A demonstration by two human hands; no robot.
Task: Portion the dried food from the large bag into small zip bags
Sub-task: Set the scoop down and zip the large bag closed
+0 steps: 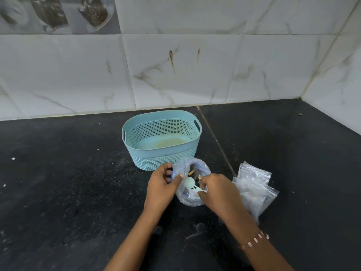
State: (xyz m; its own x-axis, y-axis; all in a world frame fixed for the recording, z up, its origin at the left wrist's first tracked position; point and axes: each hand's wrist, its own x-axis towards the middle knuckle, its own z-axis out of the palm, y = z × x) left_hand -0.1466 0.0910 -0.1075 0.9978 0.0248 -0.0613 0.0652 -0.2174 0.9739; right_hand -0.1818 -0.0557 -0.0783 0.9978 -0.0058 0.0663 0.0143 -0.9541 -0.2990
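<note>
Nearest to me, my right wrist wore a thin bracelet (255, 240) with pale links. On the dark speckled tabletop (68, 192) sat the large bag (188, 198), a crumpled clear plastic one with its mouth open upward, and I took it as my landmark. My left hand (163, 184) gripped the bag's left edge, thumb curled over the rim and fingers tucked behind the plastic. My right hand (216, 189) came in from the bag's right side, fingers curled round the handle of a pale plastic spoon (192, 184) whose bowl lay inside the mouth of the bag. Deeper in the bag I saw bits of dried food (192, 173), yellowish and dark pieces, partly hidden by the folds of plastic and by my right hand.

Just right of the bag lay the small zip bags (254, 184), a loose flat heap of clear pouches, lying on the tabletop close beside my right forearm; I could not tell how many. Directly behind the bag, close against it, stood a light blue basket (156, 159) with woven-pattern walls, handle slots at both ends and a brownish stain on its floor. White crumbs dotted the tabletop well left of the bag. Farthest off, behind the basket, rose a tiled wall (195, 65) of white marble-look tiles with two brown streaks.
</note>
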